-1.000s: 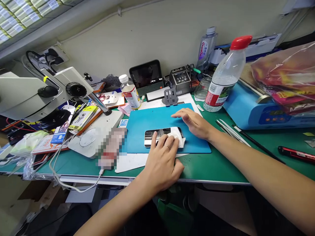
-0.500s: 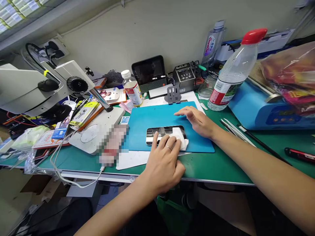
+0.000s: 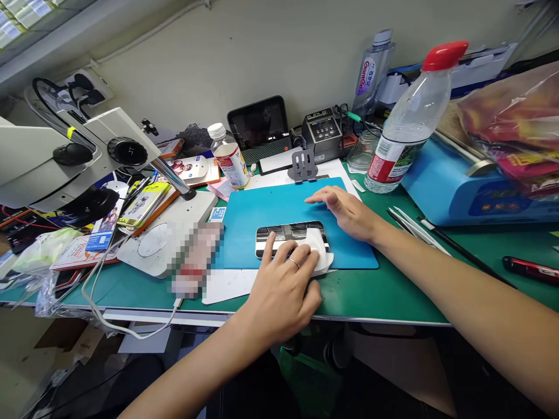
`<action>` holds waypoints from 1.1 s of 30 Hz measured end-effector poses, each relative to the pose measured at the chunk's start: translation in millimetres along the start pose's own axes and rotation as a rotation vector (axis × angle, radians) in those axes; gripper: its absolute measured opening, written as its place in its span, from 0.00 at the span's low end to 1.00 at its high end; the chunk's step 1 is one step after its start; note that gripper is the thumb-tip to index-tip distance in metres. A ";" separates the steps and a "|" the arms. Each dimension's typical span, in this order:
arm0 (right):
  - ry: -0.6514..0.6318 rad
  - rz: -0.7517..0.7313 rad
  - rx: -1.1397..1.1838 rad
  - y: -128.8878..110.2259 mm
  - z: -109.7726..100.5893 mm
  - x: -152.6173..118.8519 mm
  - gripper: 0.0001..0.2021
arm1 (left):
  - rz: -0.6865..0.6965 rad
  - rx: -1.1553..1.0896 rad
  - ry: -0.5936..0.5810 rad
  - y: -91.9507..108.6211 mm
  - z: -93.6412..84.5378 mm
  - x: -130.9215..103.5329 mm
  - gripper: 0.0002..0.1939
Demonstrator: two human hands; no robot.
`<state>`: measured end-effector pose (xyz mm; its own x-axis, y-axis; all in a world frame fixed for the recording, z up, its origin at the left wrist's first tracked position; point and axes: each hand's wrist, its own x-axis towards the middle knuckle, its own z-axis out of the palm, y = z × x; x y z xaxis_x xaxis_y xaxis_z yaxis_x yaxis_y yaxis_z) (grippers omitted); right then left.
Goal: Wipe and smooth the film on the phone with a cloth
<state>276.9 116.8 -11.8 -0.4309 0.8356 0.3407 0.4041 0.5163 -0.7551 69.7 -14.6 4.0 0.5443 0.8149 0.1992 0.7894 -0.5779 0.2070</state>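
Phone, glossy, rounded corners, matte white tissue

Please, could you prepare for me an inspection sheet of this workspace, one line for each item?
Surface: green table, with a blue mat on it.
Things at the hands: phone lying on the mat, partly covered by white tissue.
Clutter: yellow packet among a pile at left; red-capped bottle upright at right.
Hands: left hand has fingers on the tissue; right hand is open over the mat, contact unclear.
Cables: white cable droops past the front edge.
Surroundings: microscope at left, blue machine at right, wall behind.
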 end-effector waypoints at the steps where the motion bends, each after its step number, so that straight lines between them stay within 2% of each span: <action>1: -0.002 0.003 0.002 0.6 0.1 0.2 0.48 | 0.008 -0.004 -0.013 -3.7 -3.2 4.6 0.15; 7: 0.001 0.013 0.007 3.3 0.4 1.4 0.48 | -0.043 0.069 -0.143 -37.0 -15.9 60.4 0.09; 11: 0.003 0.021 0.017 1.5 -1.3 1.1 0.49 | -0.043 0.118 -0.152 -44.4 -13.1 78.6 0.09; 15: 0.011 0.036 0.031 -1.5 -2.0 0.0 0.48 | -0.029 0.179 -0.147 -42.0 -5.1 75.5 0.11; 24: 0.011 0.047 0.025 1.8 0.3 0.7 0.49 | 0.158 0.247 -0.196 -27.3 2.9 67.1 0.13; 28: 0.016 0.047 0.031 2.8 -0.8 0.4 0.49 | 0.177 0.265 -0.209 -37.3 -1.7 64.3 0.13; 33: 0.012 0.037 0.017 3.4 -1.5 0.1 0.47 | 0.129 0.304 -0.201 -53.4 -7.0 65.7 0.14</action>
<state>279.4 119.0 -13.5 -0.4057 0.8565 0.3191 0.4059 0.4816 -0.7767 61.3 69.4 12.8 0.6659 0.7460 0.0071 0.7422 -0.6615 -0.1073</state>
